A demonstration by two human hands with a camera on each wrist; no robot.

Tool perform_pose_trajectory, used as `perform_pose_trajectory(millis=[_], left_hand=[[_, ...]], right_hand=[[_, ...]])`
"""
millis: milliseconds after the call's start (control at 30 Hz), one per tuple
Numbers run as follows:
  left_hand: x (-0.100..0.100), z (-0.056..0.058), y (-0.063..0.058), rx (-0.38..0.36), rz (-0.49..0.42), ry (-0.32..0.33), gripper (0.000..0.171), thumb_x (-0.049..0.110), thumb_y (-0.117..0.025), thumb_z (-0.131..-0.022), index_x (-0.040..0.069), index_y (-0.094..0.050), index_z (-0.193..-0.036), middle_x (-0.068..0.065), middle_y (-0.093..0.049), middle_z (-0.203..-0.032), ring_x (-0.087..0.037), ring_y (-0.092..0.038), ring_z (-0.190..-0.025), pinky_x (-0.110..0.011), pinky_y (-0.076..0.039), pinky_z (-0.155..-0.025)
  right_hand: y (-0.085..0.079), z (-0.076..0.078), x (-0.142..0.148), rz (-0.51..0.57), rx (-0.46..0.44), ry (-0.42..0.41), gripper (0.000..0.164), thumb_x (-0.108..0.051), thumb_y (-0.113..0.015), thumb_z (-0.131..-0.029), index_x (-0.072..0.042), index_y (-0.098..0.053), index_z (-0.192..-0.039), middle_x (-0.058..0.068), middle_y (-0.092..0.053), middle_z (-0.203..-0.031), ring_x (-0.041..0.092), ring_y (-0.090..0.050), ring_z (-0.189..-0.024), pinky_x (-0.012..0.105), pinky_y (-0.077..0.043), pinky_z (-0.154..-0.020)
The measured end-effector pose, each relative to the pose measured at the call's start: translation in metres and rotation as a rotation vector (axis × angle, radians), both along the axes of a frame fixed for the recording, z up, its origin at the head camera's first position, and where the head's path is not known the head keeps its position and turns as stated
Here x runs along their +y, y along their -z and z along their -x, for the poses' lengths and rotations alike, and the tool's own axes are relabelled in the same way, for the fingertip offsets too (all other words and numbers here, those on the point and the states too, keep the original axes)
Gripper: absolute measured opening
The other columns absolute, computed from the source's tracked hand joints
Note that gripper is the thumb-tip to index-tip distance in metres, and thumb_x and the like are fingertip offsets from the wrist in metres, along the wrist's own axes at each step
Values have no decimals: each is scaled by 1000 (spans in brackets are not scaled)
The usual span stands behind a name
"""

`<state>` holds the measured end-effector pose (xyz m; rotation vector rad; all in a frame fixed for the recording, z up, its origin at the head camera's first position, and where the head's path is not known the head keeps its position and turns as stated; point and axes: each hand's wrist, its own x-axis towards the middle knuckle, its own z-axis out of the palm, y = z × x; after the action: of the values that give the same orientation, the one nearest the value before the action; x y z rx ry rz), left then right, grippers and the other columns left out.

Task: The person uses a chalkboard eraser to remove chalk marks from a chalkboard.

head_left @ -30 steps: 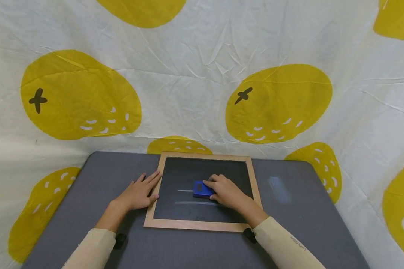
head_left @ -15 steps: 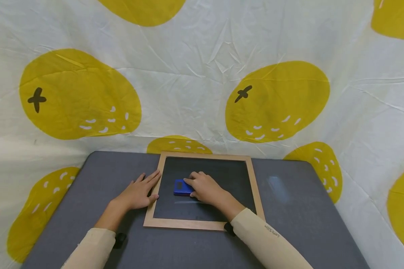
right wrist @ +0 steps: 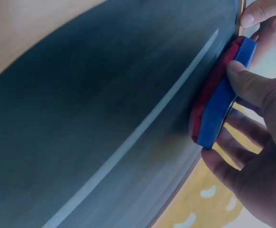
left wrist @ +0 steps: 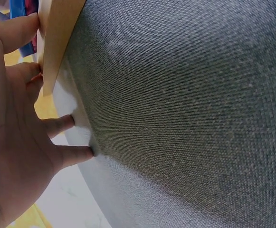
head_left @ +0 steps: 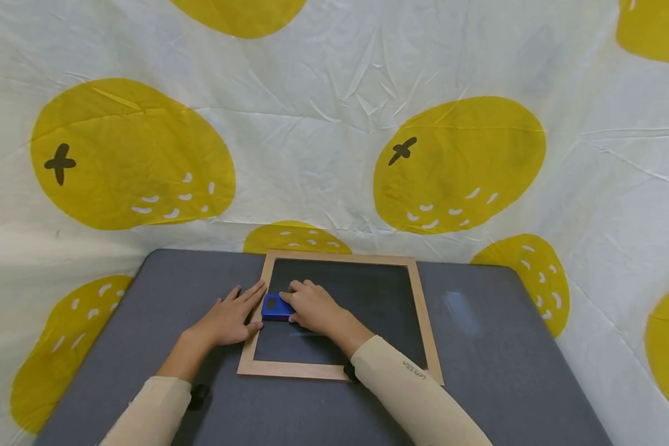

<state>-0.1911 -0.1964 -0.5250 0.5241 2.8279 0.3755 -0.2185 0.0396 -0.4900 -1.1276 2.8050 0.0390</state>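
A chalkboard with a light wooden frame lies on the grey table. My right hand grips a blue chalkboard eraser by its sides, thumb on one edge and fingers on the other. In the right wrist view its red felt side faces the board, beside one white chalk line. The eraser is at the board's left edge, close to my left hand. That hand is spread with straight fingers; thumb and index finger touch the left frame side, and other fingertips reach the table.
The grey table extends on both sides of the board, with a pale chalky smudge to the right. A white cloth with yellow fruit shapes hangs behind and around the table.
My right hand has slid the eraser leftward across the board to the left frame side. The upper chalk line it passed over is gone from view. My left hand has stayed in place.
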Motion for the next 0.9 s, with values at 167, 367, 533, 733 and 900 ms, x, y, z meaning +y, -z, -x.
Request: perform_pose_trajectory(millis=[167,367,533,733,900], left_hand=[[-1,0,-3,-10,-3,-2,82,53,-56,-101,19,-22,-167,-4,-21,-174,-59,-27,-149,-85,-27,-105],[1,-1,-7,-24,-19,7,82,50,-58,-100,19,-22,-167,-5,-20,-174,-59,-25,-149,-85,-27,-105],[0,-2,-6,-27,-22,4,82,51,-58,-101,19,-22,-167,-4,-19,-174,-59,-24,-150,-86,-26,-105],[-1,-2,-5,-24,-18,-8,81,46,-60,-101,20,-21,-167,-3,-19,-174,-58,-24,-151,-85,-26,-105],[1,-1,-4,-7,-24,6,80,49,-58,-101,18,-23,-167,-5,-21,-174,-59,-26,-149,-85,-27,-104]], right_hand=[[-2,2,-3,-10,-13,5,59,-40,-71,-98,-23,-55,-152,3,-60,-140,22,-61,-115,36,-55,-99],[-4,3,-1,-17,-58,-1,60,-38,-70,-99,-23,-52,-154,3,-59,-142,23,-59,-119,37,-53,-102],[-8,3,2,-36,-81,-26,60,-36,-69,-100,-23,-50,-155,4,-57,-144,24,-58,-120,36,-52,-104],[-11,2,4,-41,-78,-64,59,-34,-69,-100,-25,-50,-155,3,-57,-143,23,-59,-118,35,-52,-104],[-11,-2,10,-31,-83,-59,59,-33,-70,-99,-26,-51,-154,3,-58,-141,22,-58,-115,33,-52,-103]])
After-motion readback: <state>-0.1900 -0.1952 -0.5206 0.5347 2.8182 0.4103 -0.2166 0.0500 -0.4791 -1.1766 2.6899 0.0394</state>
